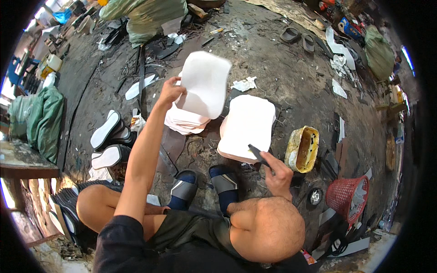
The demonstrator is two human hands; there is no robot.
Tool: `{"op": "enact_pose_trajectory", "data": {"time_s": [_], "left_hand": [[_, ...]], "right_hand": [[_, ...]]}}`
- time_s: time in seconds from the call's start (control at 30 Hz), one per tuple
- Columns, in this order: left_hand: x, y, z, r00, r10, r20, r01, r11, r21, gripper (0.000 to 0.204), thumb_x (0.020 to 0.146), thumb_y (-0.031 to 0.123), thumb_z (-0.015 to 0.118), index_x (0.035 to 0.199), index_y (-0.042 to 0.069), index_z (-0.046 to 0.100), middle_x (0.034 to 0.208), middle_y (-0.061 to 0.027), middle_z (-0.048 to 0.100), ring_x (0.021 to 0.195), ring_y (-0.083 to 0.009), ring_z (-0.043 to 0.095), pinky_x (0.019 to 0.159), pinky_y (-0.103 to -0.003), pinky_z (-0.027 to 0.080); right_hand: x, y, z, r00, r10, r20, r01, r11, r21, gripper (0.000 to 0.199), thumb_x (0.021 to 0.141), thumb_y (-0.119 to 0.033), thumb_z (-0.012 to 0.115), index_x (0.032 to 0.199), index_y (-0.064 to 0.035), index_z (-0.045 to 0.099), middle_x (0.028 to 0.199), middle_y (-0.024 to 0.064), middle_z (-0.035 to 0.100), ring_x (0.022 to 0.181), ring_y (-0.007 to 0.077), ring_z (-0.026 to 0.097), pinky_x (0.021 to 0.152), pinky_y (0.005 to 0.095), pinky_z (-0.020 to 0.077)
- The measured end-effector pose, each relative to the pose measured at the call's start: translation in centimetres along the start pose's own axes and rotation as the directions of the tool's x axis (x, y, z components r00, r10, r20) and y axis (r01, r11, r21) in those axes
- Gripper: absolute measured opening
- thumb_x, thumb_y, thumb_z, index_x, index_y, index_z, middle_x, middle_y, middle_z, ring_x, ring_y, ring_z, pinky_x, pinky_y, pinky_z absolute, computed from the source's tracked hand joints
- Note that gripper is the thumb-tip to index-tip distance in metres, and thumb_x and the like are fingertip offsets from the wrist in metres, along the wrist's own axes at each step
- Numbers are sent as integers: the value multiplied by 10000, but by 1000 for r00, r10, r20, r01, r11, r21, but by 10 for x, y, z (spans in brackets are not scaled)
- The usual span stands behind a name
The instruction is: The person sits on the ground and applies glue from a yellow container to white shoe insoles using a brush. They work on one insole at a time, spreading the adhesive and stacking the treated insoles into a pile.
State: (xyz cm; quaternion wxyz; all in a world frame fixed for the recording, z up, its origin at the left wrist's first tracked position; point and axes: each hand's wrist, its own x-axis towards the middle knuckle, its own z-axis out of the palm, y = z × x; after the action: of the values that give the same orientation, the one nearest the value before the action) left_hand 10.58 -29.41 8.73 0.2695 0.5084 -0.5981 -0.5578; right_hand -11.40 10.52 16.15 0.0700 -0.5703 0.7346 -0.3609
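Head view, left hand point(171, 92): white sheet point(205, 82) is gripped, long axis running forward.
Right hand point(278, 175): black tool point(259, 155) is gripped, tip pointed forward-left.

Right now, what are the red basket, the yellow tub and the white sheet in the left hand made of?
Red basket: probably moulded plastic, evenly coloured, with regular holes. Yellow tub: perhaps plastic or metal; rough, crusty smears hide its surface. White sheet: maybe thin foam or card, smooth and matte, gently curved.
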Motion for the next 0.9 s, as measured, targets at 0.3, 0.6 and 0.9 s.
{"op": "enact_pose_trajectory", "data": {"time_s": [0.3, 0.6, 0.9], "left_hand": [[-79, -18, 81, 783, 619, -61, -176, 316, 932, 671, 762, 228, 744, 1399, 182, 539, 1495, -128, 445, 1419, -375, 324, 1185, -579, 159], [-193, -95, 202, 508, 515, 691, -860, 267, 434, 550, 847, 123, 631, 1371, 2, 514, 1513, -138, 444, 1437, -289, 377, 1180, -432, 328], [-193, -115, 190, 523, 535, 664, -852, 355, 386, 534, 858, 102, 574, 1376, -12, 510, 1494, -136, 473, 1435, -274, 390, 1195, -423, 314]], "right_hand": [[29, 30, -17, 928, 371, 17, -366, 907, 206, 365, 939, -90, 648, 1259, 71, 581, 1078, 130, 685, 996, 177, 624, 891, 319, 489], [146, 63, 18, 929, 368, 37, -369, 927, 60, 428, 898, -215, 626, 1263, 6, 592, 1120, 219, 688, 1038, 396, 661, 891, 430, 501], [150, 97, 123, 919, 393, -26, -361, 812, -458, 365, 910, -232, 586, 1251, -105, 564, 919, 242, 708, 840, 446, 691, 750, 570, 527]]}}
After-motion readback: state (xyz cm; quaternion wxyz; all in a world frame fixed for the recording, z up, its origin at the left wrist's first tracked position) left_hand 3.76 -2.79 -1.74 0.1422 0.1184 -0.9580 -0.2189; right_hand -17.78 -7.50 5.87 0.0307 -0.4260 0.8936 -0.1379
